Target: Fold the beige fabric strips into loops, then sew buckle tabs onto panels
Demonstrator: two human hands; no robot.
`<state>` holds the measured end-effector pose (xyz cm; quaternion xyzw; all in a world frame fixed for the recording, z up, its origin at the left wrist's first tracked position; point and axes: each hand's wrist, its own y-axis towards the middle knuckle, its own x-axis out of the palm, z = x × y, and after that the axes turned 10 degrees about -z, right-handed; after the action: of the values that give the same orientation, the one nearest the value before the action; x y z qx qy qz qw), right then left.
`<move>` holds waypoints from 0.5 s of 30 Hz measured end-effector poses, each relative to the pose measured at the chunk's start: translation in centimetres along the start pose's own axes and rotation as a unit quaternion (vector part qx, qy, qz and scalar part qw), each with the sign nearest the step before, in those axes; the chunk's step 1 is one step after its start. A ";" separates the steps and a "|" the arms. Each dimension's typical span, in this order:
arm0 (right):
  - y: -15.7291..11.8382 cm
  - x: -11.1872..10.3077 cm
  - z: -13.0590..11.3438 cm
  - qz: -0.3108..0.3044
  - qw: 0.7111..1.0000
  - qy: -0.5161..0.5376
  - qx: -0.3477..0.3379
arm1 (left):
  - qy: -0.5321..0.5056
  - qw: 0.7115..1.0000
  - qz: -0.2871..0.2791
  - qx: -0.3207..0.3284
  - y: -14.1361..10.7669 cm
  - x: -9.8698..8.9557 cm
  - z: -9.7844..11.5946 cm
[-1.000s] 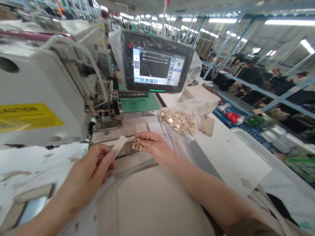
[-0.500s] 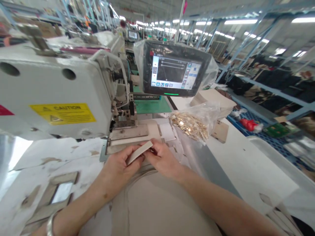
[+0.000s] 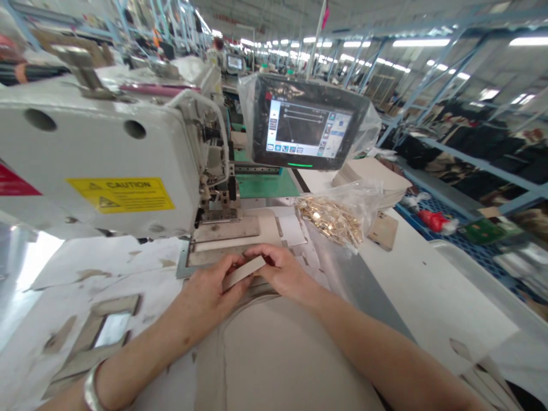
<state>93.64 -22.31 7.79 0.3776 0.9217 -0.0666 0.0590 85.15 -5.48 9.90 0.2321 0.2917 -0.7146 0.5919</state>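
Observation:
A short beige strap is pinched between my two hands, just in front of the sewing machine's work plate. My left hand grips its left end between thumb and fingers. At the strap's right end my right hand is closed, with its fingers curled behind and partly hidden. Below both hands lie large beige panels with a curved upper edge, stacked in front of me. The metal clamp of the sewing machine sits over a beige piece just beyond my fingers.
A lit control screen stands behind the machine. To the right are a clear bag of gold-coloured metal parts, a phone and a stack of beige panels. A frame-shaped template lies at the left.
The strap has tilted to a flatter angle and my right fingers have shifted around its end. The view has turned slightly left. Both hands still hold the strap.

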 end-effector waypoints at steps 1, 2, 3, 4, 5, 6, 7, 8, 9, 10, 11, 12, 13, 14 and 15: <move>0.0 0.0 0.0 -0.005 1.000 0.011 0.004 | 0.001 1.000 -0.004 0.003 -0.1 0.1 -0.2; 0.0 0.1 -0.1 -0.009 1.000 0.024 0.006 | 0.003 1.000 -0.006 0.008 -0.2 0.2 -0.5; -0.1 0.1 -0.1 -0.008 0.999 0.035 0.006 | 0.008 1.000 -0.004 0.016 -0.4 0.3 -0.8; -0.1 0.2 0.0 -0.004 0.999 0.045 0.007 | 0.016 0.999 -0.001 0.028 -0.6 0.4 -1.2; -0.2 0.2 0.0 0.000 0.998 0.055 0.011 | 0.028 0.999 0.006 0.044 -0.9 0.4 -1.6; -0.2 0.2 0.1 0.002 0.998 0.067 0.016 | 0.042 0.997 0.014 0.063 -1.2 0.4 -2.0; -0.3 0.2 0.1 0.002 0.997 0.079 0.021 | 0.059 0.995 0.024 0.082 -1.4 0.4 -2.4; -0.3 0.1 0.1 0.000 0.995 0.093 0.025 | 0.075 0.992 0.034 0.100 -1.7 0.4 -2.7; -0.4 0.1 0.1 -0.003 0.994 0.108 0.028 | 0.092 0.988 0.045 0.117 -1.9 0.5 -2.9; -0.5 0.0 0.0 -0.005 0.992 0.125 0.030 | 0.107 0.984 0.053 0.130 -2.1 0.6 -3.1; -0.5 0.0 -0.1 -0.006 0.989 0.142 0.034 | 0.119 0.981 0.058 0.140 -2.3 0.8 -3.1; -0.6 -0.1 -0.3 -0.007 0.986 0.161 0.040 | 0.126 0.979 0.061 0.146 -2.4 1.0 -3.0; -0.7 -0.2 -0.4 -0.009 0.982 0.182 0.048 | 0.130 0.978 0.062 0.150 -2.5 1.2 -2.9; -0.8 -0.2 -0.6 -0.013 0.977 0.203 0.058 | 0.129 0.978 0.062 0.152 -2.6 1.3 -2.7; -0.8 -0.2 -0.7 -0.016 0.972 0.226 0.065 | 0.127 0.978 0.061 0.152 -2.6 1.5 -2.5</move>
<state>93.18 -22.97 8.57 0.3713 0.9107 -0.0400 -0.1763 82.23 -4.46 7.44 0.4258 0.2379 -0.6778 0.5502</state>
